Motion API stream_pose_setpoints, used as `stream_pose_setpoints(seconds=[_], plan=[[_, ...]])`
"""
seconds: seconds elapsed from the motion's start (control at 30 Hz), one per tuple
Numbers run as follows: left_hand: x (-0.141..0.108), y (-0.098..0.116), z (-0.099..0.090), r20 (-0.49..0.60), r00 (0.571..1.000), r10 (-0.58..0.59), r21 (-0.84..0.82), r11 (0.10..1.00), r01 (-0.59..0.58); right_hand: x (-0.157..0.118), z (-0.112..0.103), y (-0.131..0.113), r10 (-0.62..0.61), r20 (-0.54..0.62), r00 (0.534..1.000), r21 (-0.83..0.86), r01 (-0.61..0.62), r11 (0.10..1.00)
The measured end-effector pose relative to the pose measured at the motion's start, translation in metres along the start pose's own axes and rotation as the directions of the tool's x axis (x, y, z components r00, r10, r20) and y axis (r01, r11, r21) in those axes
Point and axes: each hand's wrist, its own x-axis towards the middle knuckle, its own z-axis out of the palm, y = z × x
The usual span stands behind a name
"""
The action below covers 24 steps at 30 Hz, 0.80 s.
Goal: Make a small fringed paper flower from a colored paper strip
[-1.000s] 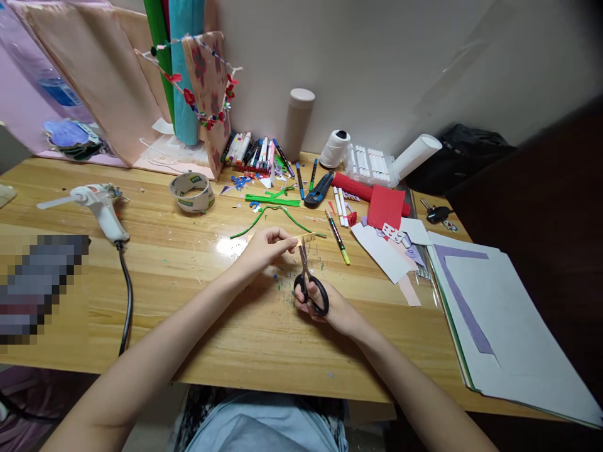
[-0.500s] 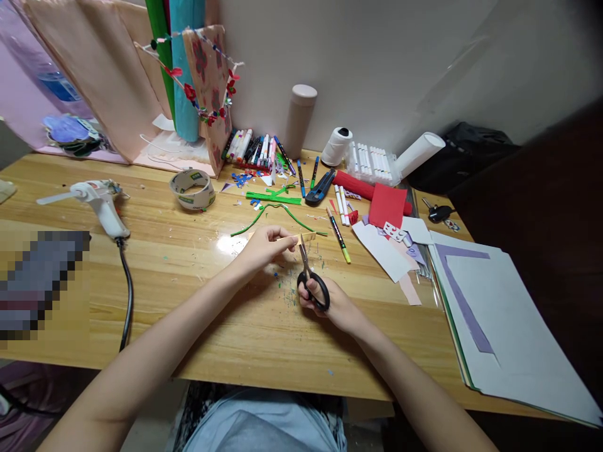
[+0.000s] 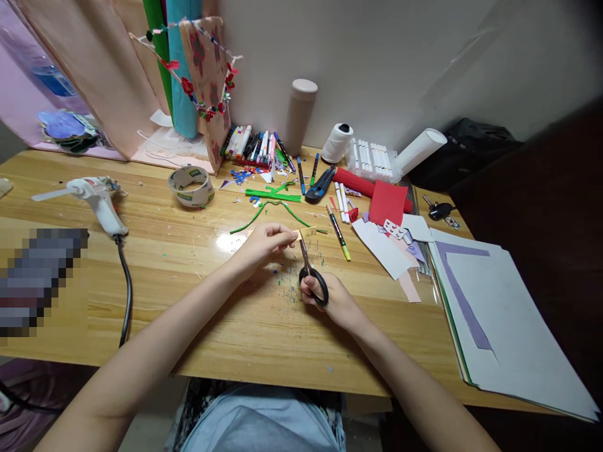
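Between finger and thumb, my left hand pinches a thin yellowish paper strip that sticks out to the right. My right hand is closed around the black handles of a pair of scissors. The blades point up and away and meet the strip just right of my left fingertips; they look nearly closed. Behind the strip a bent green stem-like piece lies on the table. Tiny green and blue scraps are scattered under my hands.
A glue gun and a tape roll sit on the left. Markers, a utility knife, a marker with a yellow end and red paper lie beyond my hands. Large paper sheets cover the right edge.
The scissor blades have closed further on the strip, with the handles drawn together. My left hand stays nearly in place, and the view has shifted slightly.
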Motion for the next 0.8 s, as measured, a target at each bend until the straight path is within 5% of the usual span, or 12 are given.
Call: stream_pose_setpoints(seconds=[0.13,0.4,0.8], plan=[[0.0,0.0,0.001,-0.003,1.0,-0.003,0.013,1.0,0.003,0.0,-0.002,0.001,-0.002,0.001,1.0,0.008,0.002,1.0],[-0.005,0.005,0.005,-0.063,0.995,0.075,0.128,0.99,-0.067,-0.002,-0.004,0.011,-0.06,0.189,0.98,0.011,0.059,0.998],[-0.006,0.004,0.005,-0.057,0.998,0.033,0.118,0.993,-0.026,-0.001,-0.004,0.012,-0.068,0.179,0.982,-0.014,0.071,0.997]])
